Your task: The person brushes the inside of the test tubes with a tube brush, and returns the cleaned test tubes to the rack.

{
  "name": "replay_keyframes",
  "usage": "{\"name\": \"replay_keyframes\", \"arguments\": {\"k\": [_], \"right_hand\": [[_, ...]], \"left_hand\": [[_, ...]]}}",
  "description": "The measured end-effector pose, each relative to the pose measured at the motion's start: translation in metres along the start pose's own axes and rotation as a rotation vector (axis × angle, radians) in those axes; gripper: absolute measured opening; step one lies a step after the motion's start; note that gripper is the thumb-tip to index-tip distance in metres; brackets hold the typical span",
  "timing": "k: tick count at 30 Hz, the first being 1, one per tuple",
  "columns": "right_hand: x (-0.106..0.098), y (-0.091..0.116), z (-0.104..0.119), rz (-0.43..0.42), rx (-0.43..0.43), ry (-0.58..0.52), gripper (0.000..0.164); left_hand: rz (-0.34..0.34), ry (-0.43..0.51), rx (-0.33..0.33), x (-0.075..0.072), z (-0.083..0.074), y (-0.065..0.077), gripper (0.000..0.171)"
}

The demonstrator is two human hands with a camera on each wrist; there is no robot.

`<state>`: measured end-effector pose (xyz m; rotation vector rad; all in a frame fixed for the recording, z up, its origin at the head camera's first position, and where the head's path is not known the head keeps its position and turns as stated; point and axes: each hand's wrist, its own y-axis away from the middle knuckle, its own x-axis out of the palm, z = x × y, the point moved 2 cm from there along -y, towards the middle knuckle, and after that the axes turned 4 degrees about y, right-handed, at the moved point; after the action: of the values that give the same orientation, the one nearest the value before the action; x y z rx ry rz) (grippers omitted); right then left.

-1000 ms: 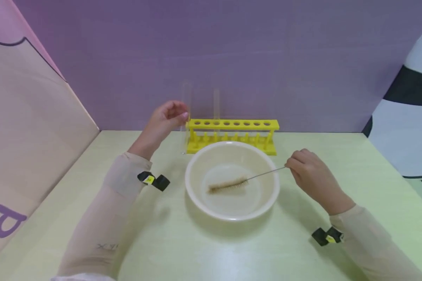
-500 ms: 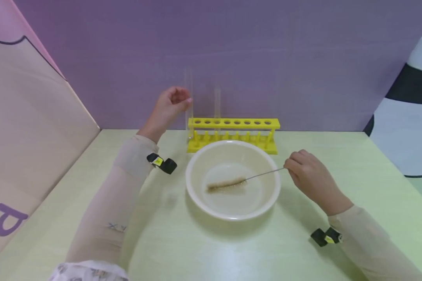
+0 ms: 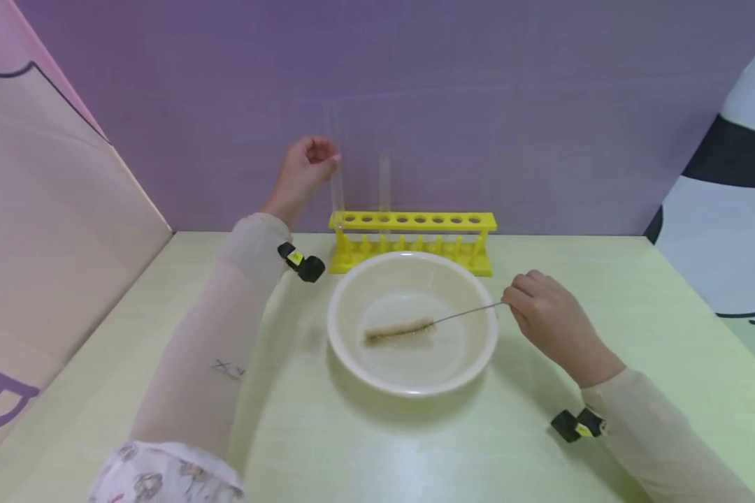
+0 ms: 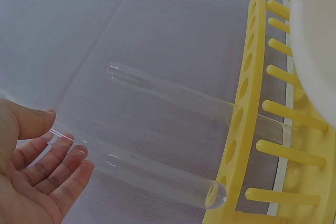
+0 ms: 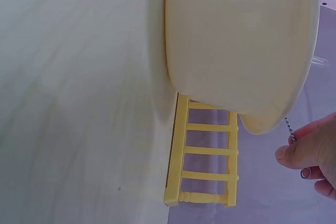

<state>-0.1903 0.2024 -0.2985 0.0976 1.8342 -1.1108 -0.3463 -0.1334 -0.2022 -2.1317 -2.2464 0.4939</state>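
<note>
My left hand (image 3: 305, 171) pinches a clear glass test tube (image 4: 157, 169) between thumb and fingers. The tube stands upright, its rounded bottom right at the leftmost hole of the yellow test tube rack (image 3: 415, 221). Another clear test tube (image 3: 384, 185) sits in the rack, a few holes to the right. My right hand (image 3: 550, 321) pinches the twisted wire handle (image 3: 468, 314) of a test tube brush, whose tan bristles (image 3: 399, 332) lie low inside the cream basin (image 3: 412, 388). In the right wrist view, the wire's end loop (image 5: 305, 173) shows beside the thumb.
The basin stands just in front of the rack and overlaps its base in the head view. Yellow pegs (image 4: 286, 198) rise from the rack's base. Behind the pale green table (image 3: 403, 454) is a purple backdrop (image 3: 478, 126).
My left hand has lifted the test tube up from beside the rack, bringing its bottom to the top bar. The right hand and brush have stayed nearly still.
</note>
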Motion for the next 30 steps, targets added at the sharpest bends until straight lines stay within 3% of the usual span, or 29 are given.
{"name": "replay_keyframes", "arguments": {"k": [8,13,19,30], "right_hand": [[-0.001,0.000,0.003,0.007,0.005,0.013,0.023],[-0.001,-0.001,0.006,0.004,0.002,0.012,0.023],[-0.001,-0.002,0.007,0.016,0.003,0.008,0.021],[-0.002,-0.003,0.011,0.003,-0.019,0.001,0.023]], "left_hand": [[-0.096,0.019,0.063,0.005,0.009,-0.011,0.025],[-0.114,-0.018,0.072,0.007,0.014,-0.014,0.025],[-0.080,-0.071,0.016,0.006,0.021,-0.016,0.030],[0.061,-0.205,-0.118,0.006,0.042,-0.014,0.030]]}}
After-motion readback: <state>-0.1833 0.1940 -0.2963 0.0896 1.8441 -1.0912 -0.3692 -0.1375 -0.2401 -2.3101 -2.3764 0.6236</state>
